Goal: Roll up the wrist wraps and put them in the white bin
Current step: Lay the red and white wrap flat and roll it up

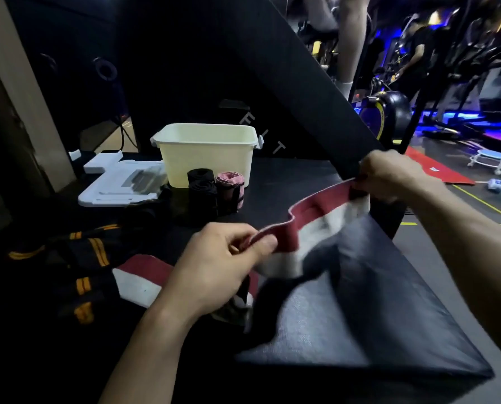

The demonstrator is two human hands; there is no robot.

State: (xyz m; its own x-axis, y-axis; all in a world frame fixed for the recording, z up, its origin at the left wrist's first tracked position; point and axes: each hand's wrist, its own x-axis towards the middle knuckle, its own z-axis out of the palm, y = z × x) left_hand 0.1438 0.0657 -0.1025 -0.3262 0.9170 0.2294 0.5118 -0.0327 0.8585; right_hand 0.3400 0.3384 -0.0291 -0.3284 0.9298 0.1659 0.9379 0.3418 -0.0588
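Head view: the left hand [226, 258] pinches one end of a long red-and-white woven wrist wrap [299, 225] between thumb and curled fingers, and the right hand [395, 176] grips the other end, fingers closed round it. The wrap hangs stretched between them above the dark padded table [360, 301], its lower white part blurred and hard to make out.

The cream-white rectangular plastic bin [207, 154] stands at the far side of the table, well apart from both hands. Just in front of it stand two rolled black wraps [201, 186] and a rolled pink wrap [230, 189], upright and close together. A second red-and-white wrap [140, 279] lies flat at the near left, partly hidden by the left wrist. Black wraps with yellow stripes [86, 258] lie in a dim heap further left; their count cannot be told.

A flat white plastic tray [118, 185] lies left of the bin. Pale letters on the dark slanted panel [261, 135] behind the bin are too faint to read with certainty. Gym machines [389, 112] in blue light fill the far right.
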